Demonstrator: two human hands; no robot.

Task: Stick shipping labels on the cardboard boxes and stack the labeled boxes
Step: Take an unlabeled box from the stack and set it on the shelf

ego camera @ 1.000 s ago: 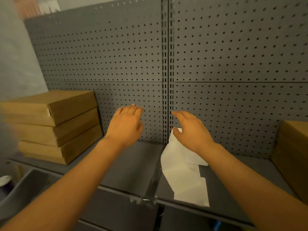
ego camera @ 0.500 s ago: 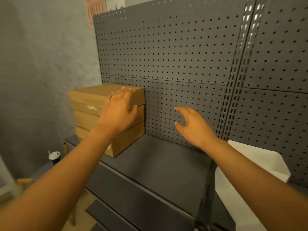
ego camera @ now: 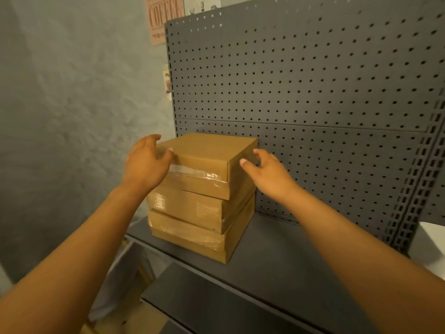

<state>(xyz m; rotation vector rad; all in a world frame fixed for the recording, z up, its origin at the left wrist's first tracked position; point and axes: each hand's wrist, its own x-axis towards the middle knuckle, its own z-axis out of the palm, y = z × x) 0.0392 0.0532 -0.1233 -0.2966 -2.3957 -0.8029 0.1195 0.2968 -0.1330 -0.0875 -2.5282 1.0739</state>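
Observation:
Three flat cardboard boxes stand stacked at the left end of a grey shelf (ego camera: 277, 261), sealed with clear tape. My left hand (ego camera: 144, 165) holds the top box (ego camera: 207, 150) at its left front corner, thumb on the edge and fingers round the left side. My right hand (ego camera: 267, 174) hovers spread by the same box's right face, thumb and fingertips very near it; contact is not plain. The middle box (ego camera: 199, 208) and bottom box (ego camera: 192, 237) sit slightly askew beneath. I see no label on any visible face.
A grey pegboard (ego camera: 313, 92) backs the shelf right behind the stack. A rough grey wall with a coffee poster (ego camera: 163, 18) lies to the left. White paper (ego camera: 431, 244) shows at the right edge. A lower shelf (ego camera: 216, 302) juts out below.
My view swung left from the white paper toward the box stack. Both hands travelled with it; the left now holds the top box's corner and the right has come up to its right side.

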